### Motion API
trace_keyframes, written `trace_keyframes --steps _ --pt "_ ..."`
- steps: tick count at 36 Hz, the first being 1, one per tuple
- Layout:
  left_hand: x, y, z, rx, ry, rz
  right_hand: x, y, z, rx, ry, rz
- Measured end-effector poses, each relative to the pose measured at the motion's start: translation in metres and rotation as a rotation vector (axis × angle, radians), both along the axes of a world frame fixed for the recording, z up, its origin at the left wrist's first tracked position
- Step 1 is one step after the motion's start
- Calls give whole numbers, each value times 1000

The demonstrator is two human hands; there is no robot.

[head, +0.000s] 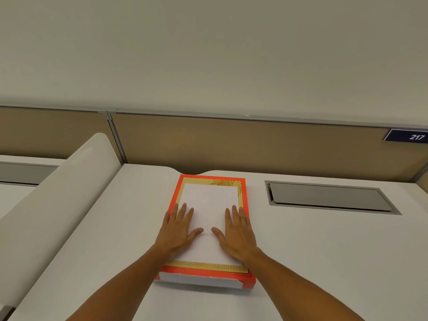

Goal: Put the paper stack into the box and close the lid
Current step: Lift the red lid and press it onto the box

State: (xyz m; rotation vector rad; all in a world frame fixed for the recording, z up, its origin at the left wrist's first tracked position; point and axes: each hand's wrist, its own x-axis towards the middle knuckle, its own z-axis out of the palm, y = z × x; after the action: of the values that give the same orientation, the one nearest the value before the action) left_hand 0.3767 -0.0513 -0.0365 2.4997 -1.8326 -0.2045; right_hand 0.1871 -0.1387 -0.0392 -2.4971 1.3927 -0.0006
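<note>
Both hands are lying flat and open, palms down, gripping nothing: the left hand [178, 230] is pressing on the near left part of the white paper stack [209, 205], the right hand [237, 232] on its near right part, thumbs pointing toward each other with a bare strip of paper between them. The stack is sitting directly under the palms and reaching away from the person beyond the fingertips, so its long axis is running straight out from the hands, front to back. It is resting inside the orange box [243, 280], whose gold-patterned inner border is showing all round the sheets, a wider band past the fingertips and a narrower one just behind the wrists. Neither hand is nearer than the other; they are sitting level, one to each side of the centre line. The outer fingers of each hand are reaching to, or just over, the side edges of the stack. From where I am standing the paper looks to be already in, so what is left is the lid, and I cannot tell where the lid is: the pale flap along the near wall of the box, just below the wrists, may be part of it. The box is lying on the white tabletop [324, 251], with a grey recessed panel [328, 196] well off to the right of the right hand.
</note>
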Motion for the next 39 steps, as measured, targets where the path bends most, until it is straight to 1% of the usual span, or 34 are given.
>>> trace_keyframes --steps 6,18,27,33,39 --pt "1 0 -20 27 11 47 -2 -2 -13 0 28 10" --pt "4 4 -35 -35 -11 43 -6 -1 -31 -70 21 13" --pt "5 2 -40 -25 -27 39 -7 0 -33 -96 39 15" --pt "1 6 -31 29 13 30 -9 -1 -21 -24 71 45" --pt "2 4 -16 113 74 50 -17 5 -2 60 58 52"
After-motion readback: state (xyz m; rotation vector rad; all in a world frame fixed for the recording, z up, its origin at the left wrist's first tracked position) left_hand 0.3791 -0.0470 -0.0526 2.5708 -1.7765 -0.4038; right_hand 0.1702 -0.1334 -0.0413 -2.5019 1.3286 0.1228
